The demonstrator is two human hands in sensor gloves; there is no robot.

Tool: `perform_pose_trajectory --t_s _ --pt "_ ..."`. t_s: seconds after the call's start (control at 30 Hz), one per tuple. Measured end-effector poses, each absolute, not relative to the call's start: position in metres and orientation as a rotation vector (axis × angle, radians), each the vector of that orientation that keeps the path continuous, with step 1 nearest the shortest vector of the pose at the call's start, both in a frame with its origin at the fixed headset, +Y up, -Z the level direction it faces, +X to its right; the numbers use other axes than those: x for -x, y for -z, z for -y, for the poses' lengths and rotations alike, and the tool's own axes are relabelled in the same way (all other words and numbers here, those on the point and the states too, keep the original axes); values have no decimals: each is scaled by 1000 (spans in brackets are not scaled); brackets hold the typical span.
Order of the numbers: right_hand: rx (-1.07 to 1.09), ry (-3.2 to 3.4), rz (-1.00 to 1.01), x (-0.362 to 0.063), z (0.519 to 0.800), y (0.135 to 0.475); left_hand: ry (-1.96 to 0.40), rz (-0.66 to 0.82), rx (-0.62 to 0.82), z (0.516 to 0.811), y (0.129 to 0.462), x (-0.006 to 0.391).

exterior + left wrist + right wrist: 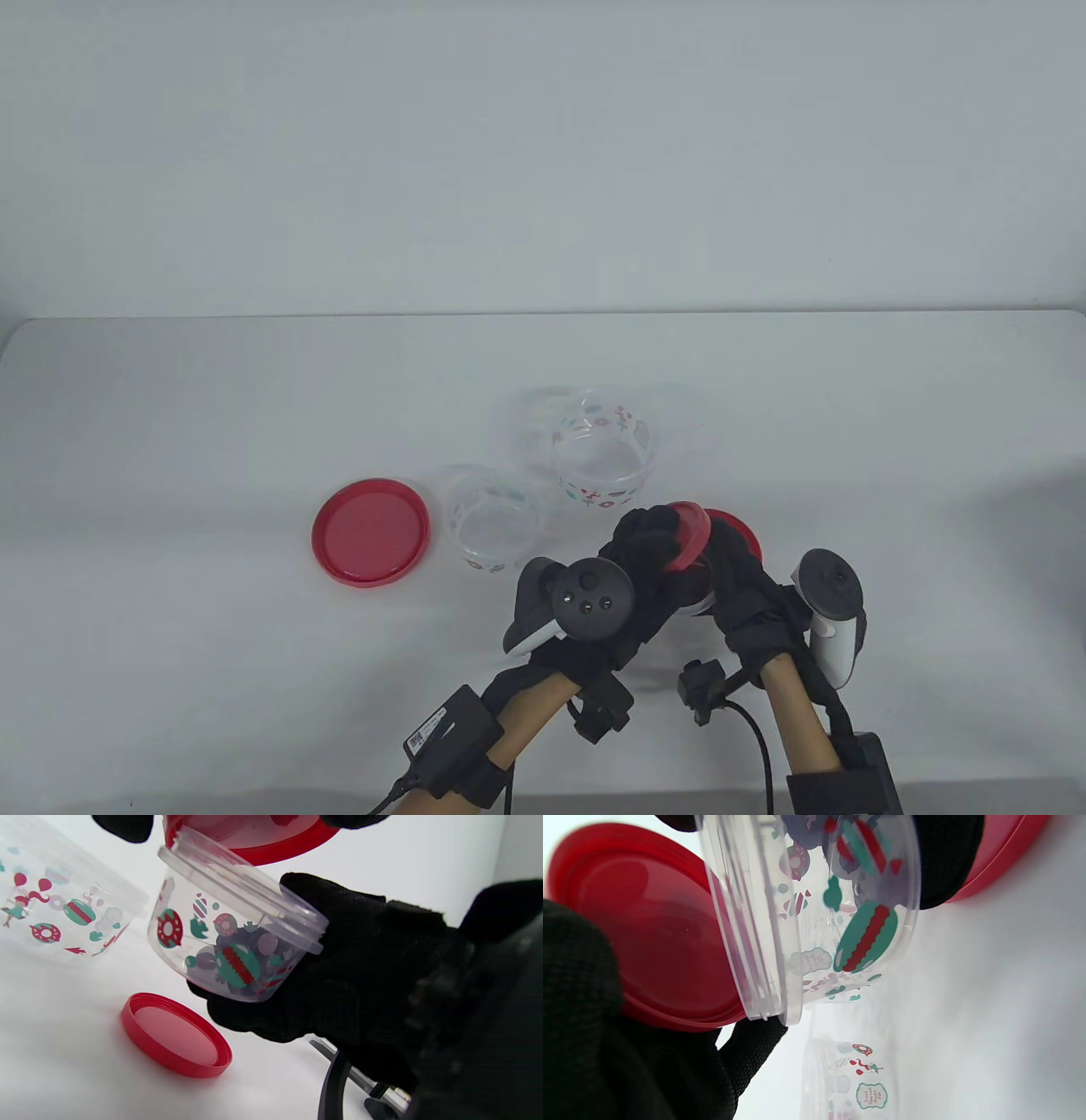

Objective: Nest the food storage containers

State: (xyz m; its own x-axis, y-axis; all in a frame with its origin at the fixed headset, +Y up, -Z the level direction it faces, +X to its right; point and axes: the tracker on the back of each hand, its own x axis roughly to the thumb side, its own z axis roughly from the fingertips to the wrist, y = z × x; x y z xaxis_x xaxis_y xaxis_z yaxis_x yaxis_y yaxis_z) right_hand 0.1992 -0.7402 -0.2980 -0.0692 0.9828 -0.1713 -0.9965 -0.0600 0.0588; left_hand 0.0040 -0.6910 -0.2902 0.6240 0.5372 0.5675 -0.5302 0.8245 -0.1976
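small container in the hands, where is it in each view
Table view: mostly hidden behind the two hands, bottom centre right, below the small red lid.
Left wrist view: small container, upper centre, tilted, held by the right hand.
Right wrist view: top centre.
Shared landmark: the small red lid beside its rim.

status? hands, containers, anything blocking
Left hand holds red lid, just off. Right hand grips small container, tilted. Two open containers wait behind; nothing blocking.

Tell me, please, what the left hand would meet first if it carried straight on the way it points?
Probably the larger clear tub just beyond the left hand, though depth is hard to judge.
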Motion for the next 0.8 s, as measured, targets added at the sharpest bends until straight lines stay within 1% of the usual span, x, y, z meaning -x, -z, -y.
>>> perform_pose_trajectory --t_s 0.13,0.3,0.4,0.57,0.8 --pt "90 -1603 -190 -197 742 297 -543 666 -8 691 287 -7" --pt "99 -1514 -197 -195 745 296 -543 662 -11 692 286 -7" --pt "99 -1441 -235 -194 747 296 -523 657 -18 693 286 -7" --pt "83 -1272 -300 -192 750 295 -504 639 6 696 288 -6" --pt "55 -1282 -304 -193 750 296 -484 627 15 698 289 -4"
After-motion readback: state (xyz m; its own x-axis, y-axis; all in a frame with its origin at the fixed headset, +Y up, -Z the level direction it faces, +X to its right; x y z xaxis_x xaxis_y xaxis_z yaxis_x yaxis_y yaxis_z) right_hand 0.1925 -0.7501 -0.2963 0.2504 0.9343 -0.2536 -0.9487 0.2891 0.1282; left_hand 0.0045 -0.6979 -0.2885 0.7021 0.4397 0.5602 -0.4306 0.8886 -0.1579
